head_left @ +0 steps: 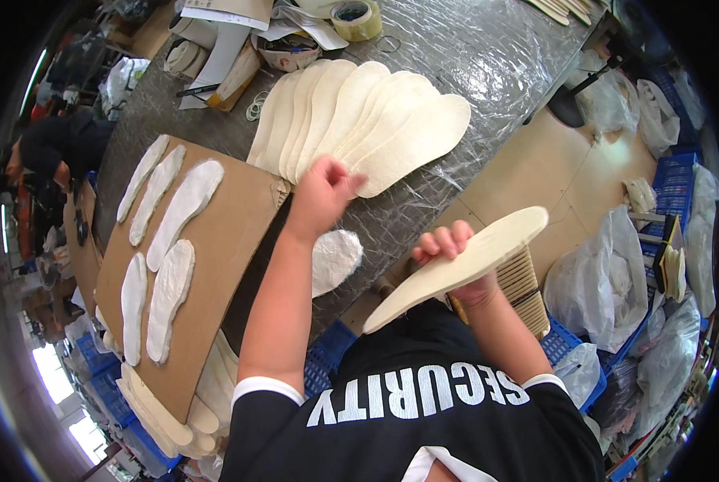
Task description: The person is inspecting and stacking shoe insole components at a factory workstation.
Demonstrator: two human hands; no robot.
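My right hand [478, 287] grips a cream insole [476, 255], tilted over the near edge of the table. Its fingers curl over one side of the insole. My left hand [323, 197] is closed, fingers curled, at the lower ends of several cream insoles [359, 112] fanned out on the table. Whatever it pinches, if anything, is hidden. Beside my left forearm lies a white padded insole [335, 261], partly covered by that arm. More white padded insoles [184, 210] rest in two rows on a brown cardboard sheet [215, 265] to the left.
The plastic-covered table [488, 56] holds a tape roll [356, 20], papers and a small tub [287, 53] at the back. Stacked insoles [155, 410] sit below the cardboard at lower left. Plastic bags [600, 273] and blue crates [674, 189] stand on the right.
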